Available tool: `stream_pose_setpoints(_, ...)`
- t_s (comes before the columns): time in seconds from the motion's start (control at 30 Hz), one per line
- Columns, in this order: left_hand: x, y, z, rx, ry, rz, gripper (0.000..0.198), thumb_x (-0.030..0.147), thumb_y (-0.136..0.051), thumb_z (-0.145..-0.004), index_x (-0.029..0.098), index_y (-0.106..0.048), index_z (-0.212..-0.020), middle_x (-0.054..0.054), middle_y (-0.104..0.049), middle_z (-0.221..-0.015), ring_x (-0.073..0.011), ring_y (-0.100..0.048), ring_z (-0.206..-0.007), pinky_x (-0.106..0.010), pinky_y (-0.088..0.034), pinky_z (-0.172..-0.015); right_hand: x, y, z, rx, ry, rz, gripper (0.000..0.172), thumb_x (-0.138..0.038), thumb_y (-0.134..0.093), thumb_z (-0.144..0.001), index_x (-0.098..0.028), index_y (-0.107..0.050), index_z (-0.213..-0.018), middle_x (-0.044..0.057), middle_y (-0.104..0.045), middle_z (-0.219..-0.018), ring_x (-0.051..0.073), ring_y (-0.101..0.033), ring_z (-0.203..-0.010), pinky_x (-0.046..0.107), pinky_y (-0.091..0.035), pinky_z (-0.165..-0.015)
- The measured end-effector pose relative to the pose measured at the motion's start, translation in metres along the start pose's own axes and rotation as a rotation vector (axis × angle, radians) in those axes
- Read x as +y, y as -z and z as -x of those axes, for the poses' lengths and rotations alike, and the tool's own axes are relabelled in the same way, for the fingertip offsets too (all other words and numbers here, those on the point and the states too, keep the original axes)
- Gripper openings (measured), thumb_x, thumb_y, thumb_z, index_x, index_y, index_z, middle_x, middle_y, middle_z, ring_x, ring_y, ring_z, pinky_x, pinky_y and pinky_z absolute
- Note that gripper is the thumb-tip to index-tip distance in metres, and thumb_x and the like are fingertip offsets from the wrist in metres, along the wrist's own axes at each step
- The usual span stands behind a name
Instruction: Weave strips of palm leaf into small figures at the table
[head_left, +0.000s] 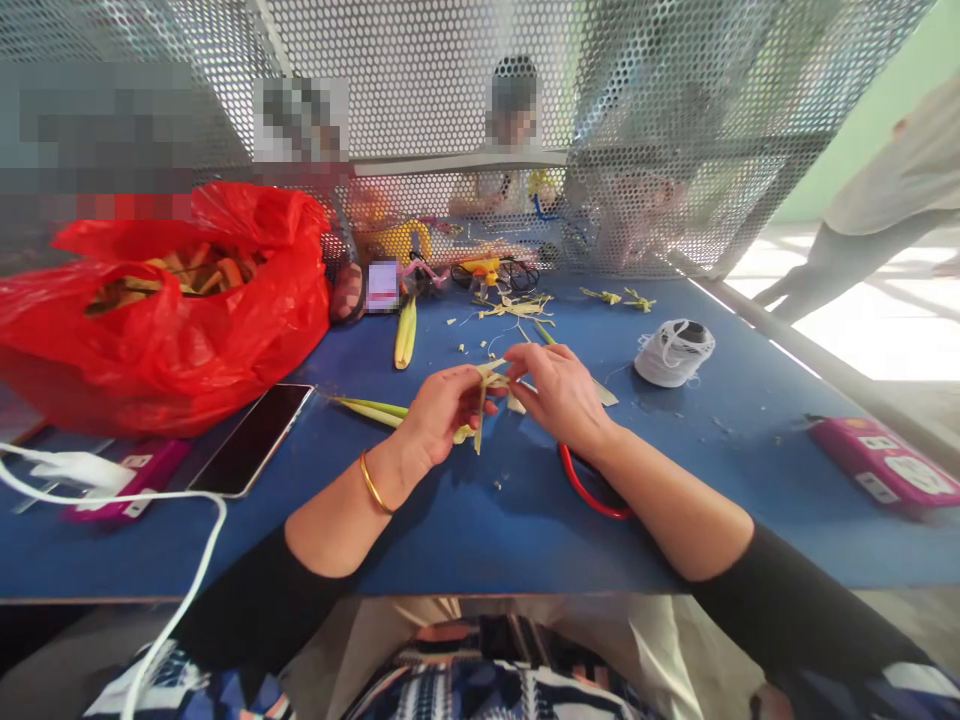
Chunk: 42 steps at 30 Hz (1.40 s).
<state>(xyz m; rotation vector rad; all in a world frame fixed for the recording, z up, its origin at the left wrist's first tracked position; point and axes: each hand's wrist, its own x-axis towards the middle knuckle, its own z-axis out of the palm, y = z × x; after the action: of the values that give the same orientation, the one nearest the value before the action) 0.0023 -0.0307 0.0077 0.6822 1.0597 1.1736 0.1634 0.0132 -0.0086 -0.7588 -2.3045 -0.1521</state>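
Note:
My left hand point(441, 412), with a gold bangle at the wrist, is closed on a small bundle of pale corn husk strips point(489, 380). The fingers of my right hand point(559, 390) pinch at the right side of that bundle; their tips are partly hidden. Under my left hand lies a yellow-green husk point(371, 408) with a pointed end. Beneath my right forearm shows a red curved handle point(589, 490), the rest of it covered. A cone of white thread point(673, 352) stands to the right of my right hand.
A red plastic bag point(247, 340) full of husk pieces stands at left, beside a phone point(255, 440) and a white cable point(214, 540). Another husk point(406, 332) and loose strips point(517, 306) lie ahead. A magenta box point(885, 460) sits at right. People are behind the perforated screen point(420, 90).

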Motion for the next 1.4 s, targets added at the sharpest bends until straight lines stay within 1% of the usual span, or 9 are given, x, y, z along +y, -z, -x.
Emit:
stream_pose_setpoints(0.13, 0.003, 0.002, -0.003, -0.013, 0.143, 0.135, 0.021, 0.014, -0.049, -0.085, 0.011, -0.064, -0.071, -0.003, -0.060, -0.056, -0.0076, -0.053, -0.042, -0.016, -0.031, -0.035, -0.001, 0.004, -0.001, -0.004, 0.268, 0.094, 0.018, -0.019, -0.043, -0.095, -0.019, -0.060, -0.100, 0.003, -0.068, -0.075, 0.016, -0.059, -0.069, 0.032, -0.040, -0.081)
stream_pose_setpoints(0.27, 0.000, 0.004, -0.007, -0.042, 0.092, 0.137, 0.018, 0.014, -0.051, -0.083, 0.011, -0.063, -0.071, -0.001, -0.056, -0.056, -0.0064, -0.051, -0.044, -0.016, -0.030, -0.036, -0.005, 0.006, 0.000, 0.083, 0.357, 0.074, 0.020, -0.023, -0.046, -0.096, -0.017, -0.065, -0.097, 0.004, -0.068, -0.077, 0.015, -0.058, -0.069, 0.031, -0.042, -0.077)
stream_pose_setpoints(0.47, -0.005, 0.002, -0.002, -0.143, -0.113, -0.069, 0.019, 0.032, -0.066, -0.075, 0.013, -0.063, -0.074, 0.001, -0.054, -0.058, -0.0053, -0.045, -0.045, -0.016, -0.027, -0.038, -0.009, 0.005, 0.000, 0.147, -0.009, -0.383, 0.021, -0.032, -0.055, -0.092, -0.020, -0.068, -0.082, 0.002, -0.068, -0.073, 0.014, -0.061, -0.069, 0.029, -0.044, -0.070)
stream_pose_setpoints(0.6, -0.003, 0.000, 0.004, -0.203, -0.170, -0.241, 0.030, 0.043, -0.068, -0.072, 0.015, -0.061, -0.069, 0.001, -0.056, -0.058, -0.0057, -0.046, -0.045, -0.017, -0.026, -0.039, -0.008, 0.006, -0.003, 0.220, -0.251, -0.581, 0.022, -0.036, -0.059, -0.087, -0.020, -0.064, -0.074, 0.004, -0.066, -0.081, 0.016, -0.061, -0.078, 0.029, -0.046, -0.072)
stream_pose_setpoints(0.67, -0.002, 0.000, 0.007, -0.258, -0.177, -0.312, 0.032, 0.046, -0.066, -0.073, 0.015, -0.060, -0.066, 0.000, -0.058, -0.059, -0.0060, -0.046, -0.046, -0.018, -0.027, -0.040, -0.009, 0.006, -0.004, 0.180, -0.330, -0.632, 0.022, -0.037, -0.056, -0.086, -0.019, -0.061, -0.072, 0.004, -0.065, -0.080, 0.017, -0.061, -0.078, 0.029, -0.045, -0.071)
stream_pose_setpoints(0.87, -0.003, 0.000, 0.007, -0.283, -0.122, -0.376, 0.032, 0.046, -0.065, -0.074, 0.015, -0.061, -0.067, -0.002, -0.061, -0.059, -0.0069, -0.048, -0.045, -0.019, -0.029, -0.040, -0.015, 0.006, -0.004, -0.093, -0.545, -0.446, 0.021, -0.036, -0.049, -0.085, -0.020, -0.052, -0.071, -0.002, -0.053, -0.058, 0.012, -0.045, -0.054, 0.025, -0.032, -0.055)
stream_pose_setpoints(1.0, -0.007, 0.000, 0.002, -0.139, -0.094, -0.307, 0.030, 0.043, -0.071, -0.069, 0.016, -0.062, -0.077, -0.002, -0.065, -0.065, -0.0097, -0.056, -0.048, -0.019, -0.033, -0.040, -0.018, 0.007, -0.004, -0.109, -0.602, -0.333, 0.020, -0.034, -0.049, -0.082, -0.020, -0.052, -0.067, -0.003, -0.047, -0.057, 0.011, -0.038, -0.054, 0.025, -0.026, -0.053)
stream_pose_setpoints(1.17, -0.014, -0.001, -0.001, 0.013, -0.054, -0.188, 0.025, 0.032, -0.077, -0.063, 0.015, -0.063, -0.075, 0.004, -0.052, -0.049, -0.0132, -0.061, -0.050, -0.017, -0.029, -0.038, -0.018, 0.000, -0.003, -0.113, -0.647, -0.387, 0.023, -0.032, -0.049, -0.079, -0.020, -0.045, -0.060, -0.004, -0.041, -0.055, 0.010, -0.034, -0.053, 0.024, -0.024, -0.052)
stream_pose_setpoints(1.4, -0.010, -0.003, 0.002, -0.073, 0.007, -0.061, 0.027, 0.028, -0.076, -0.061, 0.013, -0.071, -0.082, -0.005, -0.067, -0.070, -0.0131, -0.063, -0.056, -0.018, -0.033, -0.040, -0.017, 0.000, -0.003, -0.015, -0.723, -0.347, 0.027, -0.032, -0.049, -0.079, -0.021, -0.041, -0.055, -0.004, -0.040, -0.051, 0.010, -0.032, -0.051, 0.025, -0.023, -0.051)
